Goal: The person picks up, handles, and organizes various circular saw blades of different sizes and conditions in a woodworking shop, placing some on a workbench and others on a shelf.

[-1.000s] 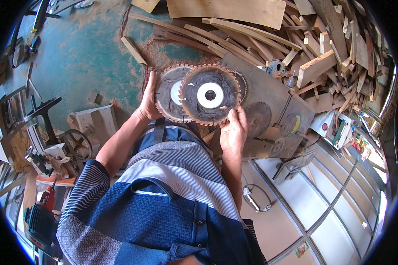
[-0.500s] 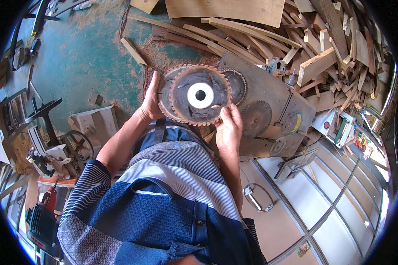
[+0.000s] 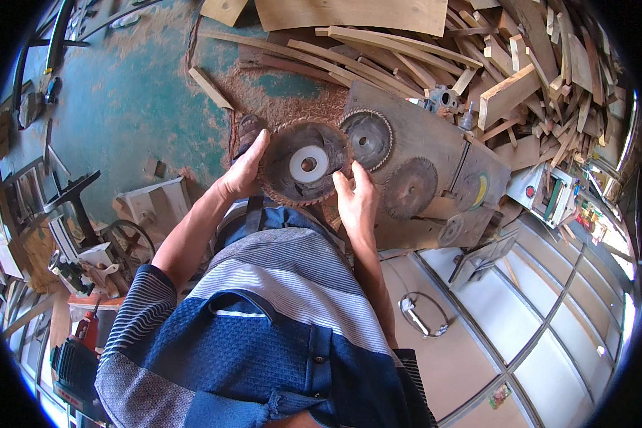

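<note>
Both hands hold circular saw blades (image 3: 328, 150) in front of my waist. They are dark, with worn reddish teeth and a white ring around the centre hole. They overlap so closely that I cannot tell how many there are. My left hand (image 3: 246, 170) grips the left rim, its thumb up along the edge and its fingers hidden behind. On the right rim, my right hand (image 3: 358, 198) pinches the edge between thumb and fingers. Just to the right, a dark toothed blade (image 3: 366, 140) and a rusty blade (image 3: 410, 187) lie on a grey board (image 3: 392, 105).
Stacked wood offcuts (image 3: 510, 100) fill the far right. A green, sawdust-covered floor (image 3: 143, 93) stretches to the far left. A handwheel (image 3: 126, 241) and a green motor (image 3: 76, 367) stand at left. White panels (image 3: 478, 307) and a coiled cable (image 3: 424, 314) lie at right.
The held blades have tilted and shifted slightly left; their offset edges now line up more closely. The dark blade on the board is more exposed.
</note>
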The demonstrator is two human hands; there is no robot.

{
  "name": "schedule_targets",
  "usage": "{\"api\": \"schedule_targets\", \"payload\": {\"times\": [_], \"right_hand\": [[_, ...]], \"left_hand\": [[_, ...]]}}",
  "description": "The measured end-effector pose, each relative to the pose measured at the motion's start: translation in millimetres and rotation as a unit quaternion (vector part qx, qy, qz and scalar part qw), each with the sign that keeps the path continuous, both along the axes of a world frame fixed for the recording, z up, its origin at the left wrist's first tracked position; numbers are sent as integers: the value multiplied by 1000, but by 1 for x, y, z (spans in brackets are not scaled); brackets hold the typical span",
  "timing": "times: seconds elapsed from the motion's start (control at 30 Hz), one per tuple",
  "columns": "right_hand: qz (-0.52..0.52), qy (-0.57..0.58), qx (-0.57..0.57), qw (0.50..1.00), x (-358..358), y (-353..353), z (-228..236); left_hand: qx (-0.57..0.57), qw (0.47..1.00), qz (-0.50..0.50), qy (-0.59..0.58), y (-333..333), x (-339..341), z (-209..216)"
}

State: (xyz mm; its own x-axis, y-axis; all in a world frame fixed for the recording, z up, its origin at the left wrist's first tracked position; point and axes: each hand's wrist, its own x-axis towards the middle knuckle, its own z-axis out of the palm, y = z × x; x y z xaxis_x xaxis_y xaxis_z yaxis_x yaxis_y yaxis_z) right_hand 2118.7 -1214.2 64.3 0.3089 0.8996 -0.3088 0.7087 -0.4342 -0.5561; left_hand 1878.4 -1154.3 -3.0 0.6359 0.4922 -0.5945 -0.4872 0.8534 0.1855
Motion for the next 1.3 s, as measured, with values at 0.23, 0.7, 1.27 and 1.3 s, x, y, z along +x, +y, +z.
{"api": "schedule_targets", "payload": {"times": [0.23,0.7,1.27,1.3], "right_hand": [[16,-2,-47,999,-9,-2,6],[-65,-33,13,997,30,-1,-45],[-99,-177,-28,979,94,65,-98],[-118,-165,-30,979,96,65,-99]], "left_hand": [[-15,1000,-12,-21,11,4,20],[-84,991,106,16,-3,-5,17],[-37,960,210,182,-23,-86,21],[-22,963,203,173,-24,-85,21]]}}
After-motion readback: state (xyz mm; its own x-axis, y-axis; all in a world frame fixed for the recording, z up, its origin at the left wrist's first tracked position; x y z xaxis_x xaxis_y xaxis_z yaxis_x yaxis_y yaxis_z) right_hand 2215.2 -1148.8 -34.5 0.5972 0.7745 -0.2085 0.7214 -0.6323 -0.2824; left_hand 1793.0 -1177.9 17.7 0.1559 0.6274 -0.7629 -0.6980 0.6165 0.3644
